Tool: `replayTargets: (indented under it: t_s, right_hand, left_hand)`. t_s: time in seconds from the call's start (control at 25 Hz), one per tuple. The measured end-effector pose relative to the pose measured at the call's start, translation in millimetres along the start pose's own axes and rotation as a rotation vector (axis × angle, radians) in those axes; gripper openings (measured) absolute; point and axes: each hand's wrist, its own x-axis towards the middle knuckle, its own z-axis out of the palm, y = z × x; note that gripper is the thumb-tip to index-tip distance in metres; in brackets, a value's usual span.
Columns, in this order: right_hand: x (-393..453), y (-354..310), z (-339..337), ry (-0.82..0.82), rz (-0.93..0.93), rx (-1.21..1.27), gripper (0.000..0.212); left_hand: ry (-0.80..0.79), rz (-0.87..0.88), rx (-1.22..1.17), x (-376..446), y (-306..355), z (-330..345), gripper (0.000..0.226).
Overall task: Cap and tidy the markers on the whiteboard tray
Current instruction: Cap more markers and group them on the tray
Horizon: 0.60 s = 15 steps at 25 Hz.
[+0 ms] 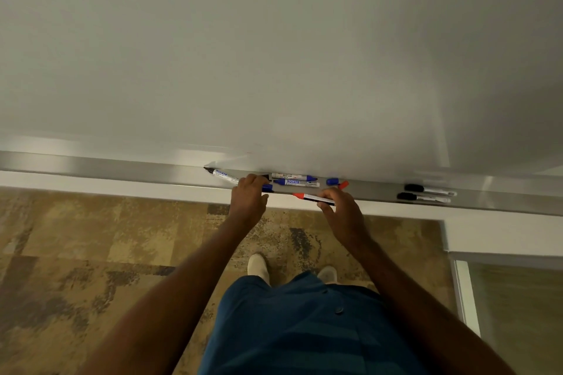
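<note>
Red marker (313, 198) in R hand (341, 207), prob. uncapped.

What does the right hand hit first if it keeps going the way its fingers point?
Likely the loose red cap on the tray, just beyond the right hand, which holds the red marker. Past that, the whiteboard. Depth is unclear.

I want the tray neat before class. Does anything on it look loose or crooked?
Yes. A loose blue cap lies alone on the tray, and a red cap sits by the right hand, which holds an uncapped red marker. At the left, a black-tipped marker lies slanted, while two black markers rest parallel far right.
</note>
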Motion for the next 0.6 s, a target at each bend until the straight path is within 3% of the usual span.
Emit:
replayTargets:
  t_s: [0.36,0.6]
  right_hand:
    - [-6,19,-13,0.003,0.072,0.034,0.018]
    - [-15,40,-26,0.091,0.144,0.026,0.015]
  left_hand:
    - [-0.030,0.048,0.159,13,-3,6,0.029]
    - [0.034,0.162,0.075,14,42,24,0.025]
